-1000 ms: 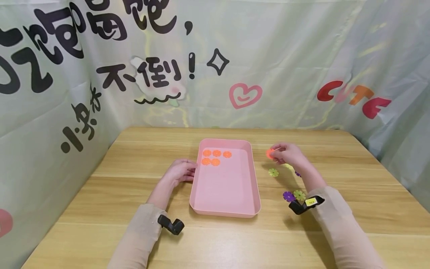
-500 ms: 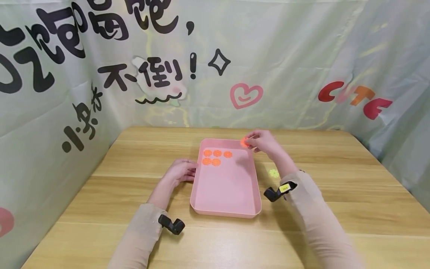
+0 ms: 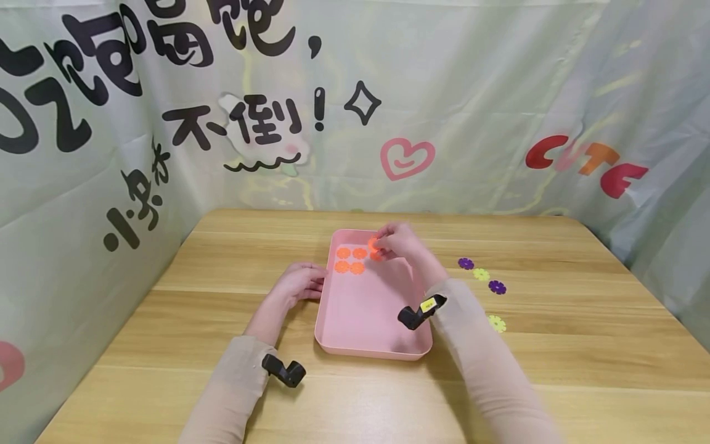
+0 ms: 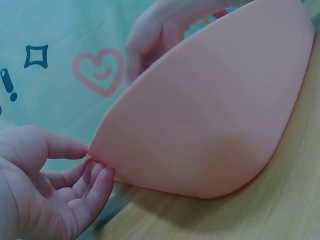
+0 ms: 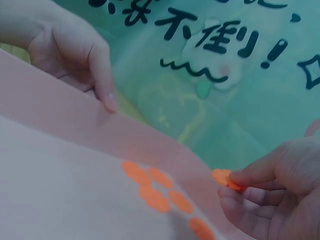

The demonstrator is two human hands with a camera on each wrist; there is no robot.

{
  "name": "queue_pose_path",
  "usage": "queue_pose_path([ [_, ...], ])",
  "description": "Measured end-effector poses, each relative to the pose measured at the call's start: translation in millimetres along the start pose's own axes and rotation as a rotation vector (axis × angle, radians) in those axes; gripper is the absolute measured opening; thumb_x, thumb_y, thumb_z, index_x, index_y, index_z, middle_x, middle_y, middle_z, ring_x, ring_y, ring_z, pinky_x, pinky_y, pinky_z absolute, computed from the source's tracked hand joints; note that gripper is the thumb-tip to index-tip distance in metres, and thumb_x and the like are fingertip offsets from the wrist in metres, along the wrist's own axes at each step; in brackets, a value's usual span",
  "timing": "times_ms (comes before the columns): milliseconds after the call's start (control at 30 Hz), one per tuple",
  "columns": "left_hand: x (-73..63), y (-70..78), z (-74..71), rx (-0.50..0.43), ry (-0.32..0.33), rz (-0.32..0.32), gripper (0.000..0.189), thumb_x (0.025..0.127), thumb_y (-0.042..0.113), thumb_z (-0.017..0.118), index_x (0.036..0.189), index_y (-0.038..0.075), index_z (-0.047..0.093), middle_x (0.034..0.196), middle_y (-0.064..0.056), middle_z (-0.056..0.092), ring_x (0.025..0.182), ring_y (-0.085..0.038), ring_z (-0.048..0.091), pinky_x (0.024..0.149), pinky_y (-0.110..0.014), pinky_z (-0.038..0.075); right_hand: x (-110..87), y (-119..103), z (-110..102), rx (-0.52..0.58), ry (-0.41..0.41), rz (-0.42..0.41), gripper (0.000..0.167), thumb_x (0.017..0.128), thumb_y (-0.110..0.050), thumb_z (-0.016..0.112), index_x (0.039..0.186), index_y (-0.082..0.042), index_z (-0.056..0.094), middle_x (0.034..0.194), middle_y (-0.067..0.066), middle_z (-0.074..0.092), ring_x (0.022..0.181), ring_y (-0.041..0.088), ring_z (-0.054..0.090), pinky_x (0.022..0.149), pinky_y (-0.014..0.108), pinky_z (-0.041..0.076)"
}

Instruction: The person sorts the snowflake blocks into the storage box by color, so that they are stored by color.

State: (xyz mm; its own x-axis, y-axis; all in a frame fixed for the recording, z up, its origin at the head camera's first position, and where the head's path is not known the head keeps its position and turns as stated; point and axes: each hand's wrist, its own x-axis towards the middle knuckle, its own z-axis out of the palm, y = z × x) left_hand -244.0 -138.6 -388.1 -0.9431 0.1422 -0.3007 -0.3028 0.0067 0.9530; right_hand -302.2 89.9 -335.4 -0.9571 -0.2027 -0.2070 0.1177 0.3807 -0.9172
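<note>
My left hand (image 3: 299,282) holds the left rim of the pink tray (image 3: 371,314). In the left wrist view a fingertip meets the rim, and curled fingers (image 4: 102,185) touch the outer wall. Over the tray's far end, my right hand (image 3: 403,242) pinches an orange flower-shaped disc (image 5: 223,176) between thumb and fingertips. Several more orange discs (image 3: 357,268) lie flat in the tray's far left part, in two rows. The right hand partly covers one of them in the head view.
To the right of the tray, purple flower-shaped discs (image 3: 497,287) and yellow-green ones (image 3: 481,274) lie on the wooden table (image 3: 588,320). My right forearm (image 3: 477,345) crosses the tray's right side. A printed curtain (image 3: 477,92) hangs behind the table.
The right hand has carried the orange disc leftward from the table's right side to above the tray's far end. My left hand has stayed at the rim.
</note>
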Motion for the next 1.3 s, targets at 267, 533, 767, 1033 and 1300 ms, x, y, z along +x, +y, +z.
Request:
queue_pose_path([
  [267,0.3,0.4,0.1,-0.004,-0.003,-0.007,0.019,0.088,0.004,0.055,0.102,-0.009,0.054,0.070,-0.006,0.058,0.062,-0.014,0.056,0.057,-0.025,0.053,8.7,23,10,-0.188,0.061,0.042,0.004,0.084,-0.002,0.064,0.082,0.000,0.061,0.070,0.007,0.058,0.057,0.014,0.054,0.051,0.022,0.047],
  [533,1.1,-0.3,-0.7,-0.004,-0.005,-0.008,0.021,0.089,0.004,0.055,0.105,-0.010,0.053,0.072,-0.007,0.058,0.062,-0.014,0.056,0.058,-0.025,0.053,11.9,33,12,-0.211,0.055,0.070,0.006,0.083,-0.003,0.065,0.080,0.002,0.062,0.070,0.009,0.059,0.055,0.016,0.055,0.049,0.023,0.050],
  [767,-0.4,0.6,0.0,-0.002,-0.009,-0.005,0.022,0.089,0.004,0.054,0.105,-0.011,0.052,0.071,-0.007,0.058,0.062,-0.014,0.057,0.058,-0.026,0.053,10.9,34,12,-0.218,0.034,0.103,0.009,0.081,-0.005,0.069,0.079,0.001,0.063,0.069,0.009,0.060,0.053,0.016,0.054,0.050,0.024,0.051],
  [1033,0.1,1.1,-0.3,0.003,-0.002,-0.014,0.023,0.090,0.004,0.054,0.107,-0.012,0.052,0.073,-0.007,0.058,0.064,-0.015,0.057,0.059,-0.026,0.053,9.1,33,12,-0.191,0.046,0.105,0.009,0.081,-0.002,0.069,0.077,0.001,0.062,0.070,0.010,0.060,0.056,0.017,0.056,0.052,0.026,0.053],
  [1300,0.4,0.9,0.0,0.010,-0.006,-0.012,0.023,0.090,0.004,0.053,0.107,-0.012,0.052,0.075,-0.007,0.059,0.065,-0.016,0.057,0.060,-0.026,0.053,9.8,33,12,-0.172,0.052,0.103,0.005,0.082,0.000,0.066,0.081,0.001,0.062,0.071,0.010,0.060,0.058,0.018,0.057,0.053,0.027,0.053],
])
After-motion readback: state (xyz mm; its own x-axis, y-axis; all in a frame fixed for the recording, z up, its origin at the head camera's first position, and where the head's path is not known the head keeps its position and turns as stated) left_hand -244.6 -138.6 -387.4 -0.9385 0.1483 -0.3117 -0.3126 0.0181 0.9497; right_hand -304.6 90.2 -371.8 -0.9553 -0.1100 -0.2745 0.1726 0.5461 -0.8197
